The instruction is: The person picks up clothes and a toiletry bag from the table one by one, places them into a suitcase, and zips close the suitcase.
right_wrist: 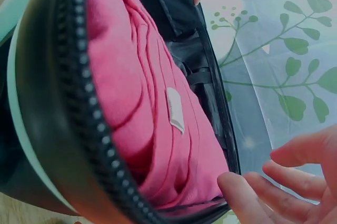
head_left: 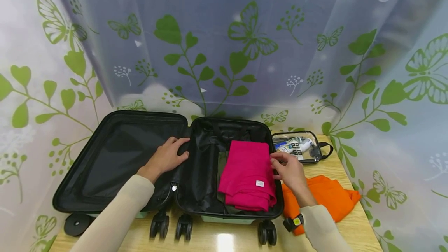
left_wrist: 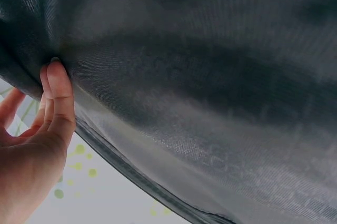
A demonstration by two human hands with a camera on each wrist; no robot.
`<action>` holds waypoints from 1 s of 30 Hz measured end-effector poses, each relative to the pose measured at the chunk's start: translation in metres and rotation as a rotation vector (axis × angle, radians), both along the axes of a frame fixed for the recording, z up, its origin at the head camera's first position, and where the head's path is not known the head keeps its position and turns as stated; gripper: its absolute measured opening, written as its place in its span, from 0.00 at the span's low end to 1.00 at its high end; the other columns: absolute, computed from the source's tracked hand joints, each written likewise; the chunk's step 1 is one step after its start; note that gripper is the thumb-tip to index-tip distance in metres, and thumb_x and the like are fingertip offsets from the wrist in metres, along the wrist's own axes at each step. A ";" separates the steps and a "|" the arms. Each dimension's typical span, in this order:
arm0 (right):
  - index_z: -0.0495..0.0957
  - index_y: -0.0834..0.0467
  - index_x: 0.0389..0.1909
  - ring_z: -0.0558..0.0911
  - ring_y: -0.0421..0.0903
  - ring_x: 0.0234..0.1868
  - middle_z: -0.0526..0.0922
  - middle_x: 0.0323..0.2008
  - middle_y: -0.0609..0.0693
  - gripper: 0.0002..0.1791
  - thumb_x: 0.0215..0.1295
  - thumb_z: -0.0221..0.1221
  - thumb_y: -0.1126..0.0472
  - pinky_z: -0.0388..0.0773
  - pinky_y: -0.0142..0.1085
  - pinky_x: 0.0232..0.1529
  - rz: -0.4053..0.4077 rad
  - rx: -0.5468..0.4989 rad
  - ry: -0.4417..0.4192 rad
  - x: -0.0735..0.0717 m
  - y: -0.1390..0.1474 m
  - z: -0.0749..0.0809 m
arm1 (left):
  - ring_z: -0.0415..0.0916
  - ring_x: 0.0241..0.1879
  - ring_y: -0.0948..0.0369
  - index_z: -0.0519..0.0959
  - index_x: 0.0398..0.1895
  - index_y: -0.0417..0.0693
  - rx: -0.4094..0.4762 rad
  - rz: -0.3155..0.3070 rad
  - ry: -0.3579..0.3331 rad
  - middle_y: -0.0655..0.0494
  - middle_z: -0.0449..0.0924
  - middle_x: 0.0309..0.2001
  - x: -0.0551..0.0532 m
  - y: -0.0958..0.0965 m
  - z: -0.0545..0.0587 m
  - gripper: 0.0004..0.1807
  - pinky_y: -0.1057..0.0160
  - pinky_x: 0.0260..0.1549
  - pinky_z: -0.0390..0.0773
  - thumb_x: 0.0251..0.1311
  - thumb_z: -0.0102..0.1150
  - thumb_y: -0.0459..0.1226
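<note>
A suitcase point(head_left: 204, 174) lies spread wide, its two black-lined halves side by side. Folded pink clothing point(head_left: 245, 170) with a small white label sits in the right half, on top of a dark olive cloth point(head_left: 222, 162). My left hand point(head_left: 169, 154) is at the inner edge of the left half; in the left wrist view its loosely bent fingertips touch the dark lining point(left_wrist: 174, 103). At the right rim, my right hand point(head_left: 289, 168) has its fingertips beside the pink pile. The right wrist view has those fingers point(right_wrist: 237, 195) apart, holding nothing, near the suitcase corner.
Behind the right rim stands a clear zip pouch point(head_left: 297, 147) with toiletries inside and a black strap. An orange garment point(head_left: 325, 197) lies on the wooden table point(head_left: 353, 236), partly under my right forearm. A patterned curtain point(head_left: 210, 49) encloses the back and sides.
</note>
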State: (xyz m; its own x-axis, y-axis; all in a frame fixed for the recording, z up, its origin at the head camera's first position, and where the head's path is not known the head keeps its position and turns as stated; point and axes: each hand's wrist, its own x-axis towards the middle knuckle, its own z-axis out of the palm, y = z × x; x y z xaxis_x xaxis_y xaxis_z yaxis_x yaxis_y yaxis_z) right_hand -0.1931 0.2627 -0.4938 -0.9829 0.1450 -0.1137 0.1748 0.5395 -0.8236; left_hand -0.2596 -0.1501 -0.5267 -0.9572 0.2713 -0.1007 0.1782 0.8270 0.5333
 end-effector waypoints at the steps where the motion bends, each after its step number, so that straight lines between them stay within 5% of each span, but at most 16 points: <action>1: 0.83 0.64 0.65 0.91 0.56 0.48 0.88 0.57 0.66 0.19 0.81 0.62 0.60 0.91 0.39 0.36 0.002 -0.006 -0.004 0.000 0.000 0.000 | 0.81 0.56 0.36 0.67 0.85 0.57 -0.002 0.000 0.000 0.37 0.70 0.73 0.000 0.000 0.000 0.33 0.33 0.55 0.80 0.80 0.57 0.48; 15: 0.82 0.68 0.65 0.90 0.46 0.42 0.86 0.57 0.67 0.20 0.81 0.62 0.60 0.91 0.41 0.36 -0.049 -0.173 -0.036 0.007 0.017 -0.001 | 0.81 0.59 0.34 0.67 0.85 0.58 -0.011 -0.007 0.005 0.36 0.69 0.74 -0.001 0.000 -0.002 0.33 0.32 0.56 0.80 0.81 0.56 0.49; 23: 0.81 0.69 0.64 0.88 0.41 0.38 0.91 0.45 0.50 0.20 0.81 0.63 0.58 0.92 0.42 0.37 -0.076 -0.213 -0.038 0.011 0.035 -0.004 | 0.81 0.58 0.34 0.67 0.85 0.56 -0.004 -0.009 0.013 0.36 0.70 0.73 -0.001 -0.001 -0.003 0.33 0.32 0.56 0.80 0.80 0.57 0.49; 30: 0.80 0.68 0.65 0.88 0.37 0.38 0.88 0.44 0.44 0.21 0.82 0.62 0.57 0.91 0.39 0.39 -0.084 -0.220 -0.067 0.017 0.048 -0.004 | 0.81 0.59 0.34 0.67 0.85 0.57 -0.007 -0.007 0.009 0.36 0.70 0.73 -0.001 -0.001 -0.003 0.33 0.32 0.56 0.80 0.80 0.57 0.49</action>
